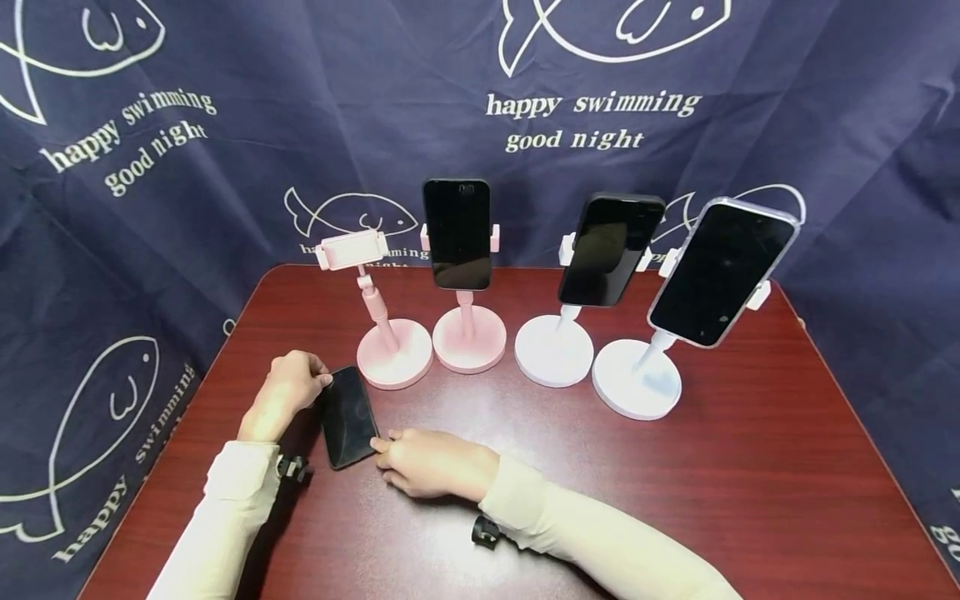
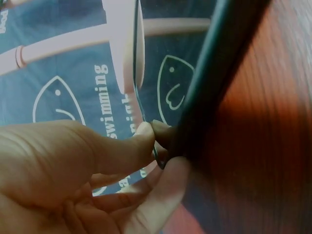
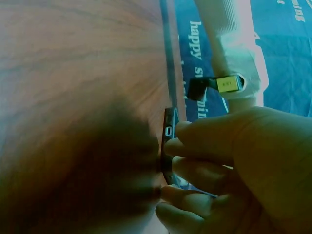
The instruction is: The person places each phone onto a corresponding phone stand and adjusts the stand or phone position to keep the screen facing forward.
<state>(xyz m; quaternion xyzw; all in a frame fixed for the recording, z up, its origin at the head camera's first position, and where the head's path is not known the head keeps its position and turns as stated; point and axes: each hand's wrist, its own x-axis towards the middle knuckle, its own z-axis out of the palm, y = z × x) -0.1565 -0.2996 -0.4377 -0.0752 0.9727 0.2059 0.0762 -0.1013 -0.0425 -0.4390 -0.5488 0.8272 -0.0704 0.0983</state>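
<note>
A black smartphone (image 1: 348, 418) is held screen up, low over the left part of the table; I cannot tell whether its underside touches the wood. My left hand (image 1: 291, 383) pinches its upper left corner, thumb and fingertips meeting at the edge in the left wrist view. At the lower right corner, my right hand (image 1: 435, 462) grips the phone with its fingertips. The right wrist view shows the bottom edge with its charging port (image 3: 168, 131) beside those fingers. Just beyond the phone stands a pink phone stand (image 1: 378, 312) with a bare cradle.
Another pink stand (image 1: 468, 339) carries a black phone (image 1: 457, 235) upright. To its right, a white stand (image 1: 553, 352) holds a dark phone (image 1: 611, 250), and another white stand (image 1: 637, 381) holds a phone in a clear case (image 1: 722, 275). A blue fish-print cloth (image 1: 420, 108) hangs behind the reddish-brown table (image 1: 750, 467).
</note>
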